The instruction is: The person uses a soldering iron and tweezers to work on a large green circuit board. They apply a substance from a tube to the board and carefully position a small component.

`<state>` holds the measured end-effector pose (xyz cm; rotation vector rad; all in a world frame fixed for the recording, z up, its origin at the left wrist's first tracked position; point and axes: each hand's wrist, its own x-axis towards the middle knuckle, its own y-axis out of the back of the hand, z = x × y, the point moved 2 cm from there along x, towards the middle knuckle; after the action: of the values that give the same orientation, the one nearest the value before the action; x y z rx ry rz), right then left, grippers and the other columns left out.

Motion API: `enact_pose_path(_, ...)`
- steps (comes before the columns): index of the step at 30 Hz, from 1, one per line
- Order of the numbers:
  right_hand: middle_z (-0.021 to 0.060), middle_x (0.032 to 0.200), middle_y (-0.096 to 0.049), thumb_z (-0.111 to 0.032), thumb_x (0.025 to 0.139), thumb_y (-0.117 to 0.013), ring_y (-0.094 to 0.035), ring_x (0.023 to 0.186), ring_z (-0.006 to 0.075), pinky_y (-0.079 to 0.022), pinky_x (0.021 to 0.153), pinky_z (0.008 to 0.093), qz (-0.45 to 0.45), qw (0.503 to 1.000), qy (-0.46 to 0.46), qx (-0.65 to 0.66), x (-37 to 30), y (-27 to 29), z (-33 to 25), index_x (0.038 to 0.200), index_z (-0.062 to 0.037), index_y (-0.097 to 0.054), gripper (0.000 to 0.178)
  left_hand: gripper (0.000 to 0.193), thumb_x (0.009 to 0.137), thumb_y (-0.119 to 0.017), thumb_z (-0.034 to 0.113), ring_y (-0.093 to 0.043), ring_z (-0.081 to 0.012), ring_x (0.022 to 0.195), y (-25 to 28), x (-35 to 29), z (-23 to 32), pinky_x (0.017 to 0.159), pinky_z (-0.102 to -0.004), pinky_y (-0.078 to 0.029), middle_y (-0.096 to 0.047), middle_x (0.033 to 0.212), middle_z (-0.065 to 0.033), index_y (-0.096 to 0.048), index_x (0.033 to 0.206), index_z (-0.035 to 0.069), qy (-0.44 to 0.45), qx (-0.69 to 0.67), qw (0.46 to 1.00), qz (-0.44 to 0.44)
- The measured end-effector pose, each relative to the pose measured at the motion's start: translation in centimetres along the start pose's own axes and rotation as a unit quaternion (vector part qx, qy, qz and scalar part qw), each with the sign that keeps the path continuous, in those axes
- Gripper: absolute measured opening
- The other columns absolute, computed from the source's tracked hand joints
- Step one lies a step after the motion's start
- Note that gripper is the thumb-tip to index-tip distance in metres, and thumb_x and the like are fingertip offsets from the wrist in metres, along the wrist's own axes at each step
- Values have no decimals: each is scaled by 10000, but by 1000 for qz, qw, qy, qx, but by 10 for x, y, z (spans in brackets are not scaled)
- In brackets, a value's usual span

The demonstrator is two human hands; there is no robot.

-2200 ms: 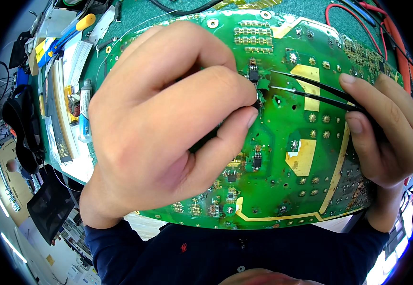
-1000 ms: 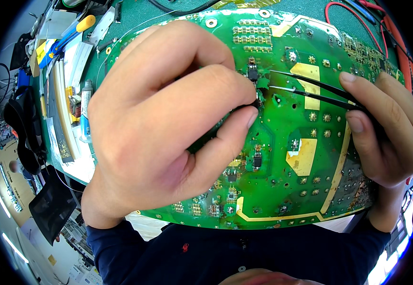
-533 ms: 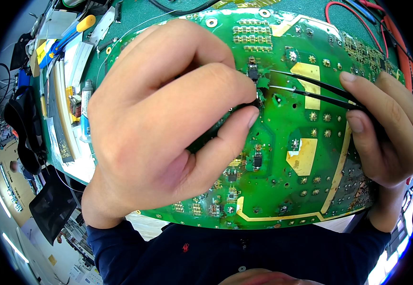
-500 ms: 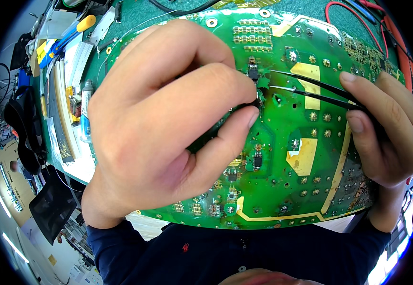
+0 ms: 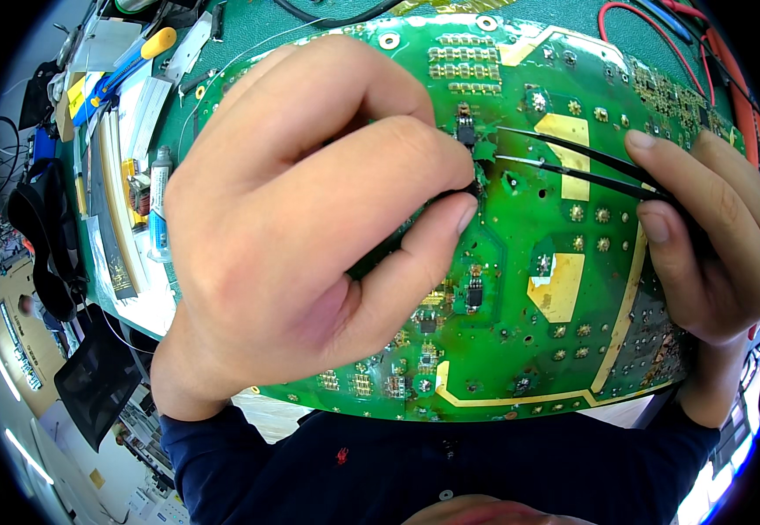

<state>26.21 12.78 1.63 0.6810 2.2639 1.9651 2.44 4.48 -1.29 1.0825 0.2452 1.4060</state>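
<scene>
A large green circuit board (image 5: 493, 363) lies under both hands, with gold strips, solder joints and small chips on it. My left hand (image 5: 301, 219) covers its left part, thumb and forefinger pinched at the board's middle. A bit of something dark shows between those fingertips, too hidden to name. Black tweezers (image 5: 596, 158) are held in my right hand (image 5: 712, 236), between thumb and fingers. Their two tips are apart and point left, close to a small black chip (image 5: 465, 134) and a ragged green patch (image 5: 485, 150) beside my left fingertips.
The board rests on a green mat (image 5: 563, 16). Left of it are a screwdriver with a yellow and blue handle (image 5: 159, 42), a blue-labelled tube (image 5: 158, 206) and papers. Red cables (image 5: 743, 105) run along the right. A black chair (image 5: 100, 376) stands at the lower left.
</scene>
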Motion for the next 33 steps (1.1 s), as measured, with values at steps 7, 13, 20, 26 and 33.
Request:
enact_pose_path(7,139,742,-573,-46,847,-669,-543,640,202,-427,583,282,5,999,-11,38,-1,-2,1,1113,90,-671,299,207,636,-746,-22,-584,-182,704,16,34,26,620,-243,-438,-622,853,-132,-692,836,-23,112,85,973,-181)
enact_pose_path(13,129,716,-558,-50,845,-672,-527,618,196,-412,559,282,13,999,0,37,2,-2,1,1106,92,-671,297,211,637,-739,-27,-587,-188,721,1,7,2,637,-250,-441,-621,865,-136,-692,842,-27,21,10,999,-27)
enact_pose_path(20,134,734,-560,-56,840,-678,-527,626,198,-414,572,285,12,1000,-14,26,-3,2,-1,1110,89,-672,306,223,710,-696,-39,-582,-200,786,17,7,3,693,-267,-453,-615,918,-160,-665,931,-42,-62,53,996,-48)
enact_pose_path(26,146,761,-575,-55,839,-677,-540,646,208,-415,579,285,19,1000,0,20,1,-4,1,1100,92,-676,299,223,770,-661,-42,-567,-191,810,20,-2,-2,725,-272,-448,-605,969,-163,-645,992,-40,-41,51,998,12)
enact_pose_path(33,179,806,-611,-54,849,-669,-580,701,230,-457,646,295,15,999,-30,31,-4,-2,-2,1095,100,-677,291,217,778,-645,-56,-559,-184,803,26,-4,-3,712,-272,-443,-612,966,-159,-643,995,-37,-56,54,997,11)
